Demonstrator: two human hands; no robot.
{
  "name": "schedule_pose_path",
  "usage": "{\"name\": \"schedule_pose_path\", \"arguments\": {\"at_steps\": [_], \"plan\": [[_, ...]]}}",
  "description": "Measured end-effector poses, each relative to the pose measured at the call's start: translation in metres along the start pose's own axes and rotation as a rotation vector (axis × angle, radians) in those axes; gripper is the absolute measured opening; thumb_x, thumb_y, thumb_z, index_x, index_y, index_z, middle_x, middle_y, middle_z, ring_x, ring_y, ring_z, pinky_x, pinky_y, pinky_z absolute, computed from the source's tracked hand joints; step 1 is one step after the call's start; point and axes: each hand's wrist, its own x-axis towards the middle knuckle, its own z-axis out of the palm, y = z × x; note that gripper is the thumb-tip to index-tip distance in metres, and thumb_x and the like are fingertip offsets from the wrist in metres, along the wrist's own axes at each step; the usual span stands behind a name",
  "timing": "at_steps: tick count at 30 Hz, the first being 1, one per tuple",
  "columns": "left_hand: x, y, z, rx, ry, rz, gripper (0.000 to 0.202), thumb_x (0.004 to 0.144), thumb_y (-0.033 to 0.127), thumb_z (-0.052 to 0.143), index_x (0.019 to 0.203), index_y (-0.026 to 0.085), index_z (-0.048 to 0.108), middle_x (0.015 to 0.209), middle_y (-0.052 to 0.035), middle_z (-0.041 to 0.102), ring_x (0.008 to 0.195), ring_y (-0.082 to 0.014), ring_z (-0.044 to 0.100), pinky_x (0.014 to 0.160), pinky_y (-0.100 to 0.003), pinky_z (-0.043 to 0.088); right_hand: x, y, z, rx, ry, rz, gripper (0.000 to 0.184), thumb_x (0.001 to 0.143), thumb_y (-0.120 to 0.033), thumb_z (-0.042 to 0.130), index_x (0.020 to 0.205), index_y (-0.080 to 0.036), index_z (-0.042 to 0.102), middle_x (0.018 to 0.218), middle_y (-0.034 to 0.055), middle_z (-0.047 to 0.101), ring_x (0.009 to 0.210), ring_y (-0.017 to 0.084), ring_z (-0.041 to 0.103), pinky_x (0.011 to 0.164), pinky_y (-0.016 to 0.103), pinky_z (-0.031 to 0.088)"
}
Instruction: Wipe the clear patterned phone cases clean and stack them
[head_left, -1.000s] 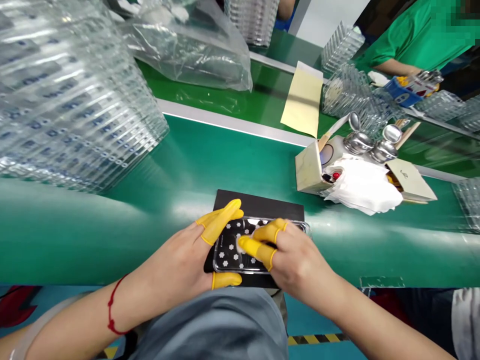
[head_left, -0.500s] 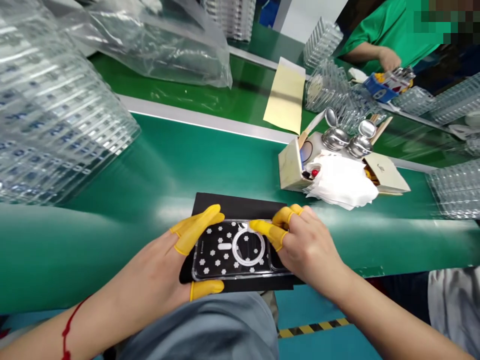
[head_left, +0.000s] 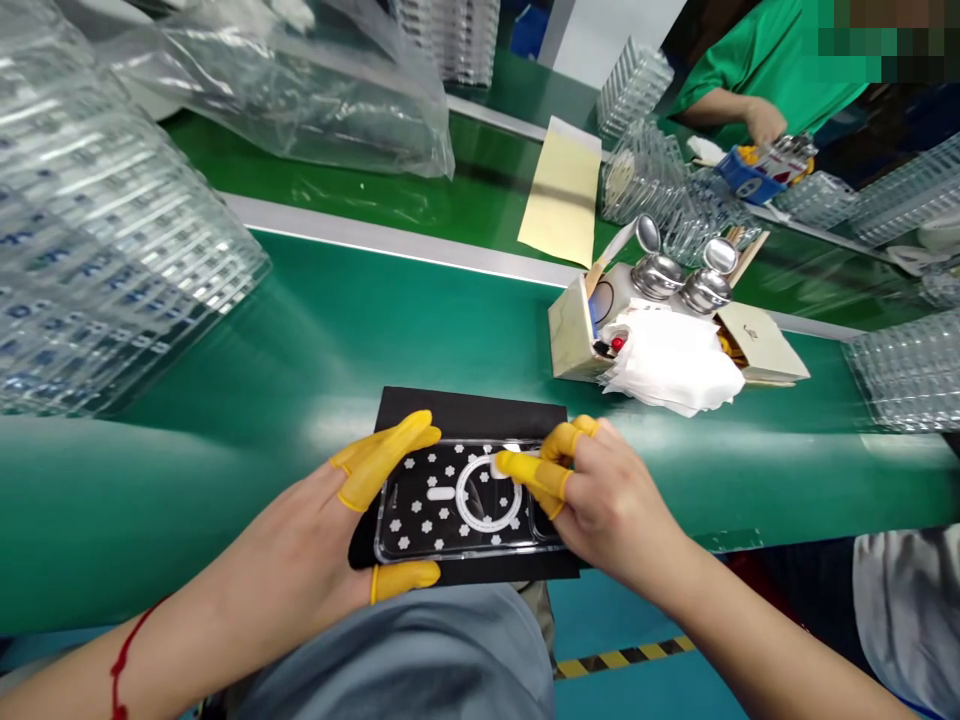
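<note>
A clear phone case [head_left: 450,505] with white star prints and a white ring lies flat on a black mat [head_left: 465,415] at the near edge of the green belt. My left hand [head_left: 322,540], in yellow finger cots, clamps the case's left end between thumb and forefingers. My right hand [head_left: 592,495] pinches a small white wad [head_left: 501,463] and presses it onto the case near the ring.
A tall stack of clear trays [head_left: 105,250] fills the left. A crumpled plastic bag [head_left: 300,90] lies behind it. An open cardboard box [head_left: 577,325] with white wipes and metal dispensers sits right of centre. A yellow sheet [head_left: 562,190] lies beyond. A person in green works far right.
The right hand's wad has slid from the case's left-middle to its upper right and back onto the ring. The left hand keeps its grip; the view has shifted slightly.
</note>
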Motion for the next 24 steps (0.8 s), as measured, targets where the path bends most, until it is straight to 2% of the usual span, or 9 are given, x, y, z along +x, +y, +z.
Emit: {"name": "schedule_pose_path", "arguments": {"at_steps": [3, 5, 10, 12, 14, 16, 18, 21, 24], "plan": [[0.003, 0.002, -0.003, 0.011, 0.0, 0.04, 0.084, 0.098, 0.07, 0.061, 0.165, 0.031, 0.027, 0.157, -0.0125, 0.059, 0.14, -0.0339, 0.061, 0.116, -0.047, 0.055, 0.017, -0.02, 0.006, 0.136, -0.086, -0.114, 0.032, 0.106, -0.013, 0.052, 0.091, -0.022, 0.08, 0.083, 0.0036, 0.063, 0.077, 0.02, 0.051, 0.072, 0.037, 0.039], [0.005, 0.005, -0.006, 0.02, 0.001, 0.077, 0.083, 0.1, 0.069, 0.058, 0.165, 0.029, 0.025, 0.155, -0.0145, 0.06, 0.14, -0.0331, 0.062, 0.115, -0.046, 0.055, 0.017, -0.025, -0.001, 0.2, -0.181, -0.18, 0.034, 0.111, -0.018, 0.048, 0.098, -0.022, 0.079, 0.085, 0.002, 0.064, 0.08, 0.019, 0.052, 0.074, 0.037, 0.04], [0.005, 0.008, -0.01, 0.014, -0.042, 0.039, 0.08, 0.101, 0.067, 0.059, 0.164, 0.028, 0.028, 0.159, -0.0148, 0.056, 0.14, -0.0338, 0.061, 0.116, -0.047, 0.055, -0.017, 0.01, -0.045, 0.123, -0.243, -0.2, 0.033, 0.113, -0.017, 0.044, 0.116, -0.022, 0.076, 0.083, 0.0019, 0.064, 0.079, 0.018, 0.055, 0.076, 0.035, 0.042], [0.003, 0.007, -0.008, 0.001, -0.039, 0.005, 0.08, 0.099, 0.07, 0.058, 0.164, 0.03, 0.03, 0.16, -0.0127, 0.055, 0.14, -0.034, 0.061, 0.116, -0.048, 0.054, -0.029, 0.025, -0.059, 0.092, -0.197, -0.153, 0.032, 0.11, -0.013, 0.047, 0.121, -0.023, 0.075, 0.098, 0.0049, 0.07, 0.094, 0.02, 0.062, 0.084, 0.035, 0.047], [0.001, 0.005, -0.006, -0.001, -0.038, -0.025, 0.081, 0.099, 0.071, 0.058, 0.164, 0.032, 0.031, 0.16, -0.0107, 0.056, 0.14, -0.0339, 0.062, 0.116, -0.049, 0.054, -0.033, 0.032, -0.066, 0.058, -0.08, -0.037, 0.027, 0.107, -0.011, 0.053, 0.121, -0.023, 0.073, 0.115, 0.0081, 0.071, 0.106, 0.022, 0.066, 0.088, 0.035, 0.051], [0.0, 0.003, -0.004, 0.006, -0.033, -0.026, 0.081, 0.099, 0.071, 0.058, 0.164, 0.032, 0.032, 0.16, -0.0098, 0.056, 0.138, -0.0338, 0.063, 0.116, -0.049, 0.054, -0.029, 0.03, -0.062, 0.014, 0.056, 0.081, 0.021, 0.104, -0.011, 0.06, 0.119, -0.021, 0.071, 0.113, 0.0089, 0.072, 0.101, 0.02, 0.07, 0.083, 0.032, 0.054], [0.0, 0.002, -0.003, 0.015, -0.029, -0.01, 0.081, 0.098, 0.071, 0.06, 0.164, 0.032, 0.032, 0.16, -0.0098, 0.056, 0.138, -0.0337, 0.063, 0.116, -0.049, 0.054, -0.021, 0.021, -0.048, -0.03, 0.125, 0.127, 0.019, 0.103, -0.012, 0.063, 0.118, -0.02, 0.071, 0.104, 0.0077, 0.073, 0.092, 0.019, 0.07, 0.078, 0.031, 0.055], [0.001, 0.001, -0.003, 0.027, -0.024, 0.009, 0.081, 0.098, 0.07, 0.06, 0.164, 0.033, 0.032, 0.159, -0.0087, 0.058, 0.138, -0.0325, 0.063, 0.116, -0.047, 0.054, -0.006, 0.005, -0.021, -0.106, 0.108, 0.034, 0.018, 0.103, -0.013, 0.06, 0.11, -0.018, 0.076, 0.093, 0.0078, 0.072, 0.081, 0.021, 0.065, 0.072, 0.034, 0.05], [0.001, 0.001, -0.004, 0.038, -0.018, 0.012, 0.081, 0.098, 0.071, 0.06, 0.164, 0.033, 0.032, 0.157, -0.0065, 0.06, 0.137, -0.0303, 0.064, 0.116, -0.044, 0.054, 0.005, -0.005, -0.005, -0.22, 0.103, -0.079, 0.034, 0.103, -0.007, 0.05, 0.083, -0.018, 0.075, 0.071, 0.0047, 0.061, 0.065, 0.02, 0.049, 0.063, 0.035, 0.039]]}}
